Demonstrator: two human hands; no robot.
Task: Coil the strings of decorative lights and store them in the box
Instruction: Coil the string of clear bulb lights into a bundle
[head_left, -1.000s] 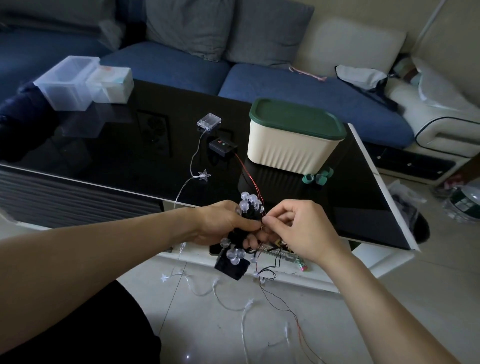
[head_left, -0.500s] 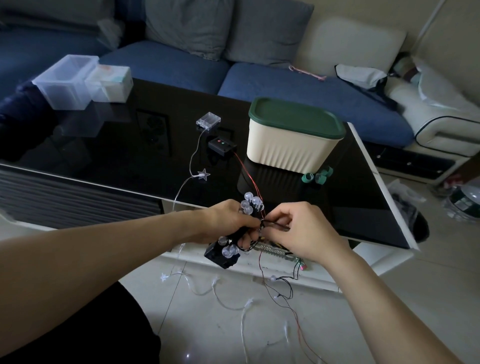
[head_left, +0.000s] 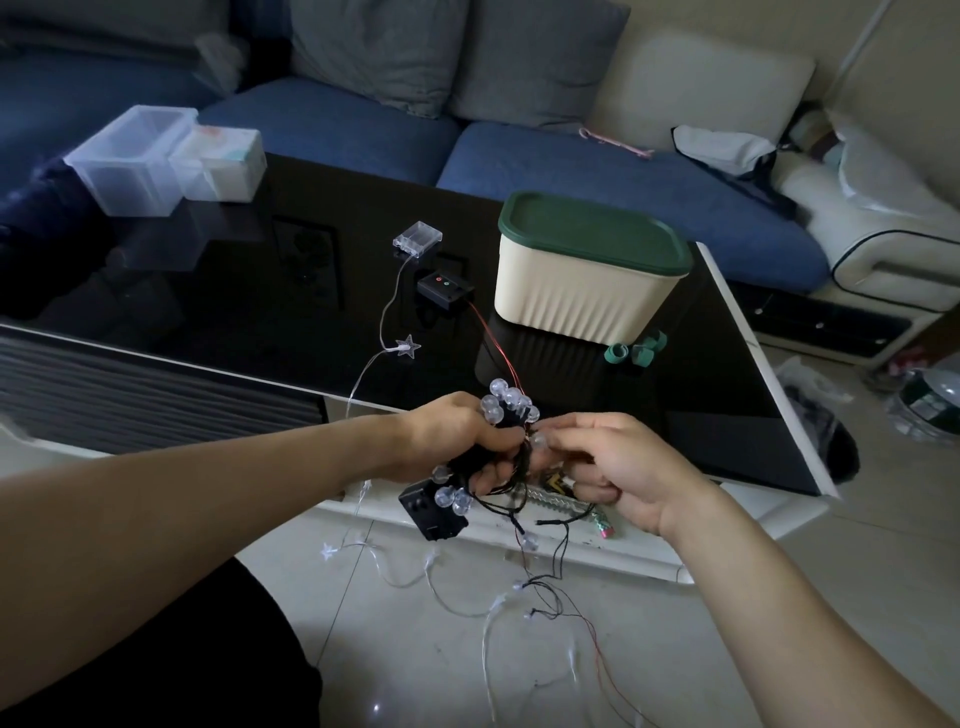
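Over the table edge, our left hand (head_left: 457, 441) clutches the bulb-light coil (head_left: 506, 408); our right hand (head_left: 618, 467) pinches its wire.

I am in a home living room. A blue sofa (head_left: 571, 166) with grey cushions (head_left: 457, 47) runs along the far side. In front of me stands a glossy black coffee table (head_left: 260, 291) on a pale tiled floor (head_left: 519, 665). A cream armchair (head_left: 883, 244) sits to the right.
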